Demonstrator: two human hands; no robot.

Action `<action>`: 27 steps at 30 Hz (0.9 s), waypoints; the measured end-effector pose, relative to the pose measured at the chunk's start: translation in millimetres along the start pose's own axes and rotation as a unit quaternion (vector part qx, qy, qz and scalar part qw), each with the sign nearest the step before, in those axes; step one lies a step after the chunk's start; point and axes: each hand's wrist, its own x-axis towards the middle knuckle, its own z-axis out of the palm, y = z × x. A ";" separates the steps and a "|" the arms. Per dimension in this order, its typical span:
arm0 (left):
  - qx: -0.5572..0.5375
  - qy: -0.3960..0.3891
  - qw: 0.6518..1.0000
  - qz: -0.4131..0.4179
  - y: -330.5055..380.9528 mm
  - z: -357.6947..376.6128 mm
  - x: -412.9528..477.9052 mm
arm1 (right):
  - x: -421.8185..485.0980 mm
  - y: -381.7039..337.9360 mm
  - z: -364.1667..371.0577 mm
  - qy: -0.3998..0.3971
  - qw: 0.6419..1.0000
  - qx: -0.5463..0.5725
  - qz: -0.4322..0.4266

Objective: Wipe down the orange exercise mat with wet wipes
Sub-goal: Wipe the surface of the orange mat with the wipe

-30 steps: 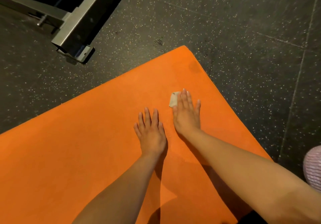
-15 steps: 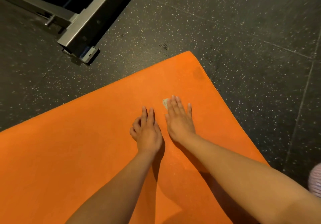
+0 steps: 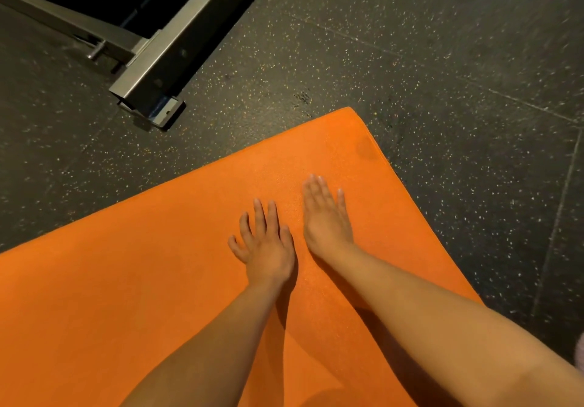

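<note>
Dark speckled floor [image 3: 442, 59], with a metal machine frame [image 3: 151, 71] at far left, apart from the orange mat [image 3: 126, 296]. Flat on the mat near its far corner, left hand [image 3: 268, 248] and right hand [image 3: 325, 220] side by side, fingers [image 3: 259, 214] straight, gripping nothing visible.

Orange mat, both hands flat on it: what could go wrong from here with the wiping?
1. No wipe shows under the flat right hand; it may be bunched up, so the palm could rub the orange mat bare.
2. The dark spot near the far corner lies beyond the fingers and might be missed.
3. The left hand rests on the mat and may smudge it.
</note>
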 end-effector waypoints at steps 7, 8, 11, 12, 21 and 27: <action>-0.006 0.012 1.000 0.009 -1.5 -7.5 4.7 | 18.6 21.0 -0.5 -0.002 0.995 -0.066 -0.075; -0.005 0.014 1.000 0.014 -3.5 -9.8 7.1 | 25.3 28.3 -4.6 0.010 0.997 -0.064 -0.030; 0.010 0.018 0.999 0.035 -4.3 -14.4 20.0 | 35.7 25.4 -10.7 0.036 0.996 -0.036 0.073; 0.010 0.021 0.999 0.034 -0.5 -15.7 27.8 | 35.4 15.2 -10.8 0.037 0.996 -0.026 0.082; -0.014 0.012 1.000 -0.004 12.6 -18.7 71.0 | 61.9 21.3 -14.8 0.030 0.998 -0.061 0.010; -0.017 -0.011 1.000 -0.006 15.3 -21.3 71.4 | 69.6 -14.2 -17.1 -0.007 1.000 -0.003 0.009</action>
